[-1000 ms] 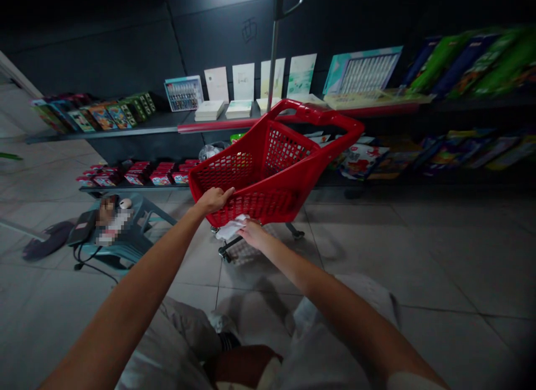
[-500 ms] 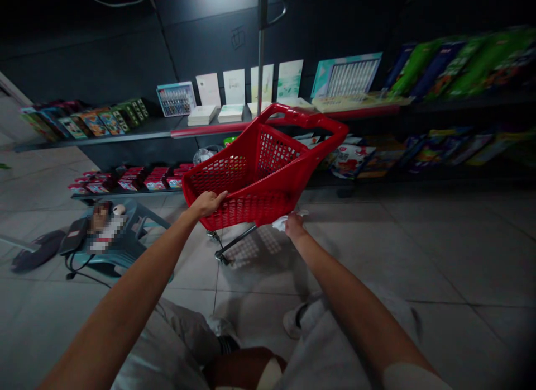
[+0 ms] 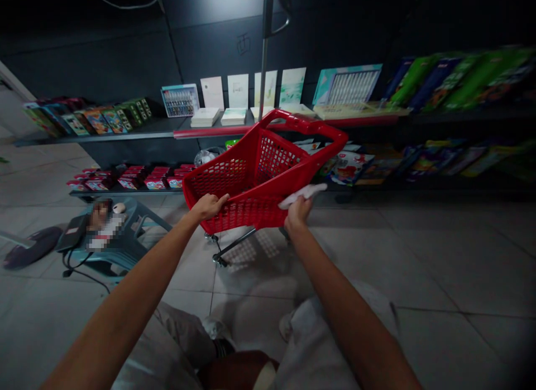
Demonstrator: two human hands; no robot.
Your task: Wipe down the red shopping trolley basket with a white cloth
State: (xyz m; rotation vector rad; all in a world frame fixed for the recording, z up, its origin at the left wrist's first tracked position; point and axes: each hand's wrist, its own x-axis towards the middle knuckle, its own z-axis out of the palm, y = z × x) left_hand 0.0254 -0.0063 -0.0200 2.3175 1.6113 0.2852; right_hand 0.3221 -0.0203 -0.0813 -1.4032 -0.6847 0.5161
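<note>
A small red plastic shopping trolley [image 3: 255,177] stands on the tiled floor in front of me, its basket tilted and its handle toward the shelves. My left hand [image 3: 209,205] is closed over the basket's near rim. My right hand [image 3: 298,210] is closed on a white cloth [image 3: 302,194] and presses it against the basket's right side wall. My knees and a shoe show at the bottom of the view.
Dark shelves [image 3: 167,127] along the wall carry boxed toys, paint sets and cards. A metal pole [image 3: 264,60] rises behind the trolley. A low teal stool [image 3: 125,239] with a phone and cable stands on the left. Grey floor tiles [image 3: 439,267] stretch to the right.
My right hand with the cloth moved from under the basket's front, round to the right and up onto its side wall. My left hand kept its hold on the rim.
</note>
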